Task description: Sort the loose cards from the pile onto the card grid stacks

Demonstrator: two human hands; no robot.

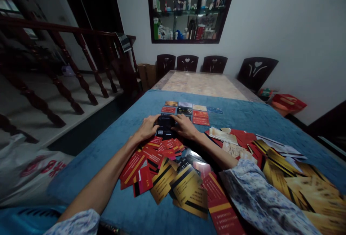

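Note:
My left hand (148, 127) and my right hand (185, 126) grip opposite sides of a black card (165, 121), with thumbs and fingers bent at its edges. Another dark card with a small white code square (160, 132) shows just below it; whether it is also gripped I cannot tell. Beyond my hands, cards lie in rows, among them an orange-gold card (171, 103), a black card (184, 111) and a red card (200, 120). Between my forearms spreads a loose pile of red cards (147, 157) and gold cards (189, 186).
More gold cards (310, 188) and red and cream papers (229, 141) cover the right side of the blue cloth (113, 134). A plastic bag (32, 170) is at left, beside a wooden railing (67, 65). Dark chairs (187, 63) stand at the far end.

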